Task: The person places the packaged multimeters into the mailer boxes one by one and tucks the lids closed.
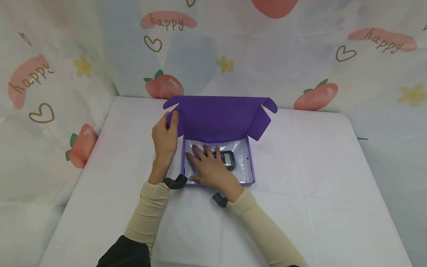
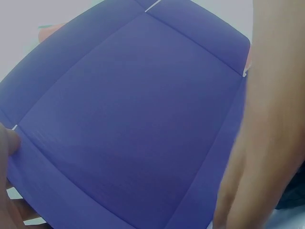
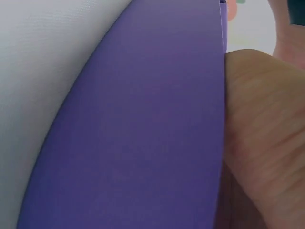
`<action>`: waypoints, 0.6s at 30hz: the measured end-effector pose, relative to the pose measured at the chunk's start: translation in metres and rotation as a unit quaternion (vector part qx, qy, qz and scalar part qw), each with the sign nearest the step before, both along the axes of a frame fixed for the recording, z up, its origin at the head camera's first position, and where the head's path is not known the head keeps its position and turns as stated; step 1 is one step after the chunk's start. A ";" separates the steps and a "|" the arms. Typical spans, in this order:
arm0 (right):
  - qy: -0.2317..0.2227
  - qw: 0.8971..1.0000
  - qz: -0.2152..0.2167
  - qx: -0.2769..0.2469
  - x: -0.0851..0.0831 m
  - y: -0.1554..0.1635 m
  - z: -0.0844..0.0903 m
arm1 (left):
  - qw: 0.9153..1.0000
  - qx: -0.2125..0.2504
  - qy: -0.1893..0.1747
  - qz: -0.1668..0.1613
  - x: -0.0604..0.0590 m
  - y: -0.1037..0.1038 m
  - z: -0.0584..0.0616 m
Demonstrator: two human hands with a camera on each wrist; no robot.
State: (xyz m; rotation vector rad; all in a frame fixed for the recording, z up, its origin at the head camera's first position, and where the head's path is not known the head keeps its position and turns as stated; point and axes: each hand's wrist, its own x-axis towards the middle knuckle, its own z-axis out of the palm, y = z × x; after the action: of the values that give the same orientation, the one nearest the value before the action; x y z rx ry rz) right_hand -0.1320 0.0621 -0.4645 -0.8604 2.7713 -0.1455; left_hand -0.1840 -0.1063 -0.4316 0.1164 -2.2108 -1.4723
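Note:
A purple cardboard box [image 1: 251, 174] stands on the table with its lid [image 1: 215, 116] raised at the back. My left hand [image 1: 165, 139] pinches the lid's left side flap between thumb and fingers; the thumb [image 2: 13, 142] shows at the flap's edge in the left wrist view. Inside the box lies clear plastic wrapping [image 1: 241, 148], and with it a small black device with a pale screen [image 1: 229, 159]. My right hand [image 1: 210, 168] is spread over the wrapping, fingers straight, covering the device's left part. In the right wrist view that hand [image 3: 267, 124] reaches over the box's front wall.
A white cloth covers the table [image 1: 317, 178]. Behind it and at the left hangs a printed curtain [image 1: 200, 55] with peaches and hearts. Dark wrist cameras [image 1: 176, 182] sit on both wrists, close to the box's front edge.

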 end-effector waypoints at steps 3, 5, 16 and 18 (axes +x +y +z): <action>-0.012 1.000 -0.001 0.005 -0.001 0.000 -0.001 | 1.000 -0.006 -0.002 0.006 0.000 0.001 0.001; -0.017 1.000 -0.006 0.011 -0.002 -0.002 -0.001 | 1.000 -0.008 -0.002 0.008 0.000 0.001 0.001; -0.028 0.998 -0.021 0.050 -0.001 -0.012 0.005 | 1.000 -0.006 -0.010 0.009 0.000 0.001 0.000; -0.031 0.997 -0.026 0.061 -0.001 -0.014 0.007 | 1.000 -0.005 -0.008 0.008 0.000 0.002 0.000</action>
State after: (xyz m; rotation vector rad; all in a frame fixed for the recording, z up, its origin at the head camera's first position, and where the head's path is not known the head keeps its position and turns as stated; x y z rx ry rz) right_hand -0.1329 0.0477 -0.4578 -0.7403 2.7135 -0.0115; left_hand -0.1840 -0.1047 -0.4311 0.1425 -2.2252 -1.4567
